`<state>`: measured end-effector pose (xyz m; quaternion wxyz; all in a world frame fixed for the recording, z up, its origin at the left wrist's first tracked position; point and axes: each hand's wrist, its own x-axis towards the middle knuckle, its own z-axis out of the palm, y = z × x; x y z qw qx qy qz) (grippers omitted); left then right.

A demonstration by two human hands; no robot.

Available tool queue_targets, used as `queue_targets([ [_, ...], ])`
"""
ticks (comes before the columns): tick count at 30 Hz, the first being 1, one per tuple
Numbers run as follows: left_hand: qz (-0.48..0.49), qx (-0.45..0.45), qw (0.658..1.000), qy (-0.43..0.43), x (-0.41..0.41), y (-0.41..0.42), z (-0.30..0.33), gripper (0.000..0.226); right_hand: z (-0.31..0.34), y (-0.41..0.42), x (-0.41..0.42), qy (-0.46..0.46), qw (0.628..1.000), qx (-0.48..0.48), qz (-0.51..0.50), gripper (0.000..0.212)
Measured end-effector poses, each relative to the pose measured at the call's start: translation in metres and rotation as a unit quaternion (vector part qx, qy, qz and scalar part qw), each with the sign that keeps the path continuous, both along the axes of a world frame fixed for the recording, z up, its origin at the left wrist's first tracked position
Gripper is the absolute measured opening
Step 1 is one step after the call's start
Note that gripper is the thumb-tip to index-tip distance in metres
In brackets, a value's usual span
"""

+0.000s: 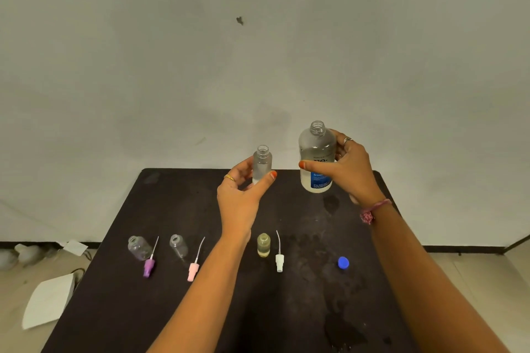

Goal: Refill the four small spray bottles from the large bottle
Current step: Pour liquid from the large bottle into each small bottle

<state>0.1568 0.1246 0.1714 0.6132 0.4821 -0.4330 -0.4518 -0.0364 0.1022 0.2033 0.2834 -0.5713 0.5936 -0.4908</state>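
Observation:
My left hand [241, 192] holds a small frosted spray bottle [262, 163] upright above the table, its neck uncapped. My right hand [348, 169] grips the large clear bottle [317, 156] with a blue label, upright and uncapped, just to the right of the small one. On the dark table [172, 309] stand two clear small bottles [139, 248] [178, 245] and a yellowish small bottle [263, 244], all uncapped. Beside them lie a purple spray head [149, 266], a pink spray head [192, 271] and a white spray head [279, 261]. The blue cap [343, 263] lies at the right.
Wet patches mark the table's right side [344, 329]. A white sheet [48, 301] and crumpled paper [73, 248] lie on the floor at the left. A plain wall [258, 51] rises behind the table's far edge.

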Motion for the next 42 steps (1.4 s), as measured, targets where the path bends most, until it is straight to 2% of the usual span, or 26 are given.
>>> queue_targets([
  [6, 0.02, 0.035, 0.997, -0.062, 0.025, 0.003, -0.036, 0.047, -0.028, 0.002, 0.015, -0.028, 0.999, 0.025, -0.012, 0.072],
  [13, 0.031, 0.092, 0.991, -0.095, 0.059, 0.004, -0.087, 0.048, -0.061, 0.0, 0.03, -0.054, 0.997, 0.05, -0.032, 0.076],
  [18, 0.038, 0.128, 0.98, -0.146, 0.078, 0.002, -0.115, 0.044, -0.076, 0.0, 0.043, -0.056, 0.997, 0.042, -0.044, 0.07],
  [29, -0.025, 0.23, 0.94, -0.252, 0.101, -0.005, -0.179, 0.038, -0.114, -0.008, 0.056, -0.012, 0.997, 0.034, -0.065, 0.073],
  [37, -0.05, 0.266, 0.922, -0.277, 0.108, -0.014, -0.212, 0.037, -0.129, -0.011, 0.063, -0.008, 0.996, 0.038, -0.078, 0.07],
  [42, -0.056, 0.268, 0.923, -0.271, 0.107, -0.016, -0.217, 0.036, -0.135, -0.013, 0.064, -0.004, 0.996, 0.041, -0.082, 0.07],
])
